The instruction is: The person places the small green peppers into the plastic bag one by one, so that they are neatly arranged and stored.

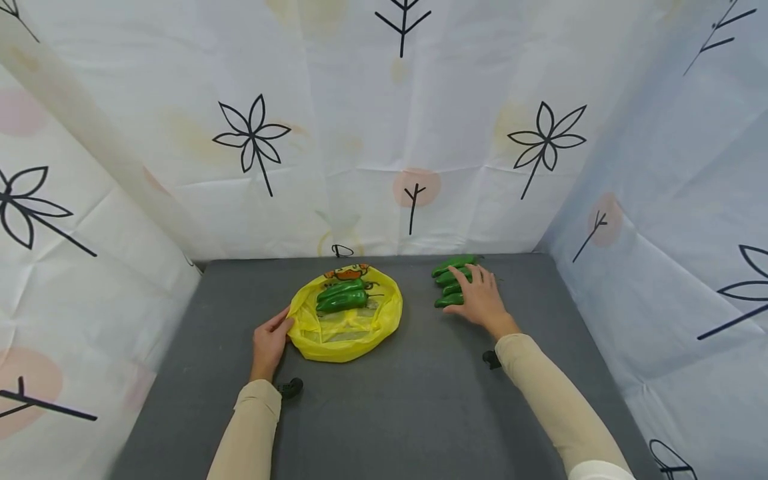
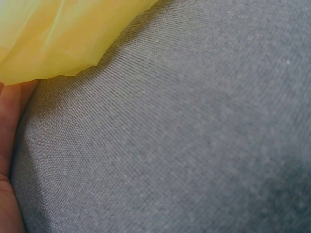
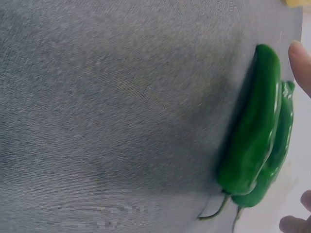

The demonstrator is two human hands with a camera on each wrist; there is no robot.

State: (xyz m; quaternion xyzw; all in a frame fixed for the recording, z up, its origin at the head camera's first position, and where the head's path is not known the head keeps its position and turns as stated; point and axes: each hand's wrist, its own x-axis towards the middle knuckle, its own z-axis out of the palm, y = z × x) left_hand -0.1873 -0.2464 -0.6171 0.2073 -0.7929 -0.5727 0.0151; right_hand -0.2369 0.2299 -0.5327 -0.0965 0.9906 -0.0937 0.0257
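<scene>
Glossy green peppers [image 3: 252,128], long, tapered, thin-stemmed, crinkled yellow bag [image 1: 342,351], round-mouthed

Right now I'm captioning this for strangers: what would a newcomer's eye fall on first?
Probably the yellow bag on the grey table, left of centre, with two green peppers inside and the left hand holding its left edge. Next, the right hand over more peppers at the back right.
</scene>
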